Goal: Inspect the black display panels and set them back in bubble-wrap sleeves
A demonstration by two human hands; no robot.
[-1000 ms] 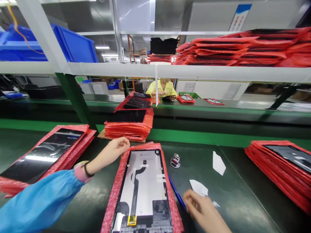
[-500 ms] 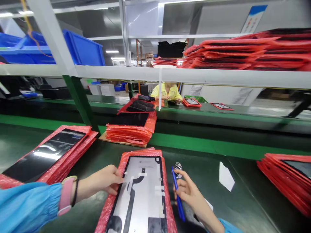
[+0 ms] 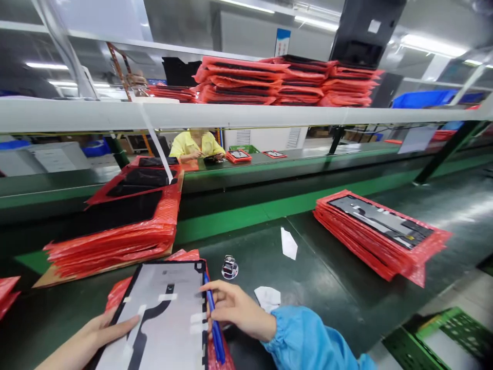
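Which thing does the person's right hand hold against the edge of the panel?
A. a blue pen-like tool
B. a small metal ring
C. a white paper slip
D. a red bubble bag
A: the right hand grips a blue pen-like tool along the right edge of the panel, while the left hand steadies its left side.

No legible text, even on the hanging sign (image 3: 282,42).

Head view, forward-down, near workbench (image 3: 327,288)
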